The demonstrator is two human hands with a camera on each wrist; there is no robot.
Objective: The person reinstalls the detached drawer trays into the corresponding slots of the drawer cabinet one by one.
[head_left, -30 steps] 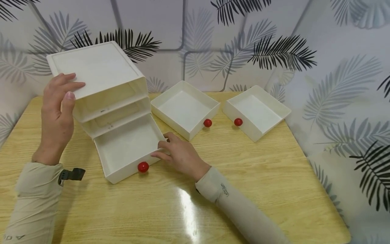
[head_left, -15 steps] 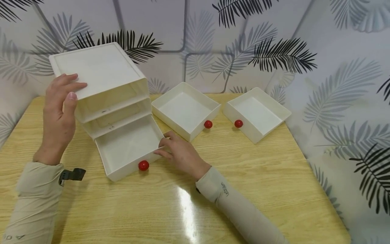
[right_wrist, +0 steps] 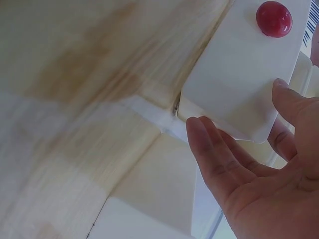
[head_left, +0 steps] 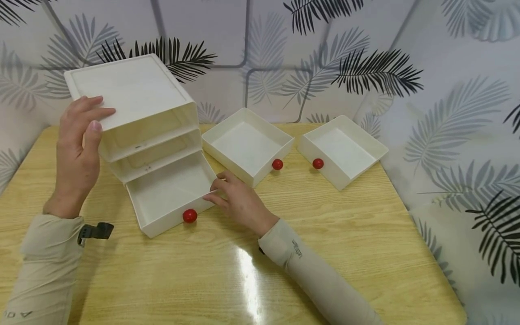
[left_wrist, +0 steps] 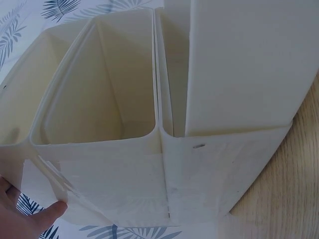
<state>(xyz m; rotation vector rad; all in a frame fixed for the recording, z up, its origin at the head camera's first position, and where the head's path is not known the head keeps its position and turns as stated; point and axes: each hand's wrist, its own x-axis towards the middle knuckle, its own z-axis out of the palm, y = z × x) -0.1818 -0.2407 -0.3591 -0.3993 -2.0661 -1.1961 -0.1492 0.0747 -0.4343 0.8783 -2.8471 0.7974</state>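
- Left hand (head_left: 79,140) rests with extended fingers on the upper left edge of the drawer cabinet (head_left: 130,88); best brace firmly there.
- Right hand (head_left: 243,203) pinches the near right corner of the bottom drawer (head_left: 167,221), which juts from the lowest slot; guide it squarely.

Bottom drawer (head_left: 172,194) — rear hidden inside the cabinet (head_left: 130,85); right sleeve lettering (head_left: 297,249) — illegible.

2 beige sleeves (head_left: 318,280) bear dark lettering (head_left: 297,249).
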